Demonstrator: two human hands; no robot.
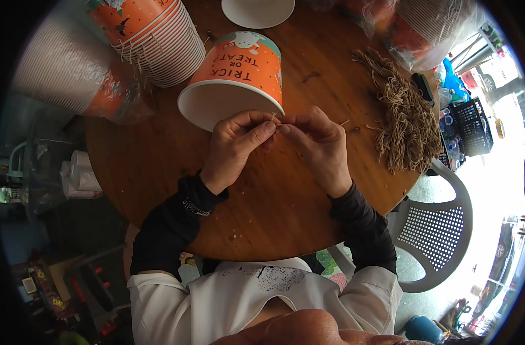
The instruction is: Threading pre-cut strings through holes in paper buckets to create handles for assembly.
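An orange paper bucket (233, 69) with a white inside and dark printed lettering lies tipped on the round wooden table, its mouth toward me. Just by its rim, my left hand (235, 144) and my right hand (320, 142) meet fingertip to fingertip. Both pinch a thin piece of twine (344, 123), whose loose end pokes out beside my right hand. My fingers cover most of it, and I cannot tell whether it is fastened to the bucket. To the right lies a heap of tan twine pieces (409, 123).
Nested orange buckets (164, 49) lean at the far left, some with twine on them, beside a plastic-wrapped stack (61, 72). More wrapped buckets (429, 31) sit far right. A white round piece (258, 11) lies at the back. A grey chair (435, 230) stands right of the table.
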